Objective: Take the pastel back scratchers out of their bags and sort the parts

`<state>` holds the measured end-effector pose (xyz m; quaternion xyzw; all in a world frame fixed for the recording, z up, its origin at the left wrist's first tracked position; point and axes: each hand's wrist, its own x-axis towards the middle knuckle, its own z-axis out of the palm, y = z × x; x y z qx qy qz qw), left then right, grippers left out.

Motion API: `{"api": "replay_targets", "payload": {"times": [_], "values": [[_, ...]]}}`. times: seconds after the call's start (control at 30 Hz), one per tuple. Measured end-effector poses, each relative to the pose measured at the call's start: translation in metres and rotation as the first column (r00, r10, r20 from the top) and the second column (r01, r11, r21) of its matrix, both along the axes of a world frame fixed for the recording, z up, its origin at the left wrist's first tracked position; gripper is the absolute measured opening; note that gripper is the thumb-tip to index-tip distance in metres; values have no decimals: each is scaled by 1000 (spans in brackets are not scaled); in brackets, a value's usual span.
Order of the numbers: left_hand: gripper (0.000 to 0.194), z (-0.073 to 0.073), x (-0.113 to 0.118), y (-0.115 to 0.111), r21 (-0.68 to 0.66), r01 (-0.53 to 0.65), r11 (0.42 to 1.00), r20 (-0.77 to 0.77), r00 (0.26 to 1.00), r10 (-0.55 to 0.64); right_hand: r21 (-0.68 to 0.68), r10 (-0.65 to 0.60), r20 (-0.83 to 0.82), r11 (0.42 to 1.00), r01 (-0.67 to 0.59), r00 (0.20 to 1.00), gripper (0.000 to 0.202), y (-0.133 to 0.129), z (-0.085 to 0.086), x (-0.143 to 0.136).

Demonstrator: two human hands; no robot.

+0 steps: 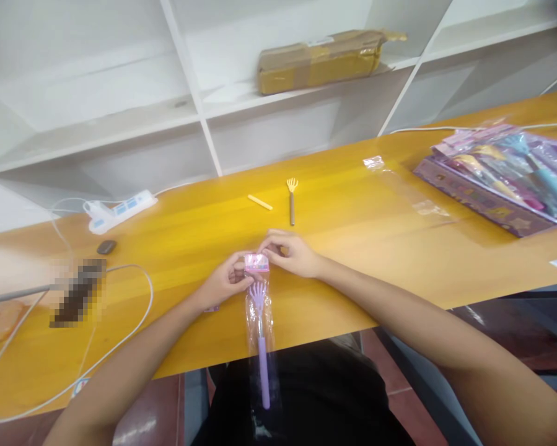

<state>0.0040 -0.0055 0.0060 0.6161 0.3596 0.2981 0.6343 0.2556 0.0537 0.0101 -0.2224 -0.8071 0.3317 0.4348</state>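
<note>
A purple back scratcher [263, 371] lies inside a clear plastic bag [271, 322] with a pink header card [256, 262]. The bag hangs over the near edge of the wooden table [334, 248]. My left hand [227, 275] pinches the bag's left side just below the header. Thumb and forefinger of my right hand [290, 253] close on the header's upper right corner. Beyond my hands lie a small back scratcher with a cream claw and dark handle [292, 207] and a short pale yellow stick [260, 202].
At the right stands a purple box [482, 195] of bagged back scratchers. Clear wrappers [373, 163] lie left of it. A power strip [120, 212], black object [106, 247] and looped white cable are at left. A shelf behind holds a taped cardboard package [322, 64].
</note>
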Motion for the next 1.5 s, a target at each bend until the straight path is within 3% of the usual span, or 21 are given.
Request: {"api": "replay_targets", "payload": {"times": [0.3, 0.57, 0.87, 1.0, 1.1, 1.2, 1.4, 1.5], "values": [[55, -1, 2, -3, -28, -34, 999, 30, 999, 35, 80, 145, 118, 985, -155, 982, 11, -3, 1, 3], [29, 1, -1, 1, 37, -60, 998, 11, 998, 60, 150, 185, 225, 964, -222, 957, 17, -7, 1, 2], [36, 0, -1, 2, 46, -92, 995, -95, 991, 96, 186, 158, 243, 961, -205, 957, 23, -9, 1, 2], [35, 2, 1, 0, 26, -75, 997, -92, 993, 77, 79, 67, 308, 992, -95, 949, 25, -9, 0, 1], [35, 3, 1, -1, -4, -64, 998, -65, 996, 63, -103, 103, 347, 992, -71, 932, 34, -10, 0, -1], [34, 3, 1, -1, 10, -62, 998, -71, 996, 62, -199, 185, 366, 973, -118, 912, 31, -9, -1, -4], [31, 1, 1, -1, 30, -57, 998, -110, 992, 60, -199, 345, 350, 936, -291, 871, 28, -7, -3, -7], [28, 2, 1, -1, 47, -44, 998, -119, 992, 50, -220, 375, 334, 923, -315, 865, 28, -7, -2, -6]]}}
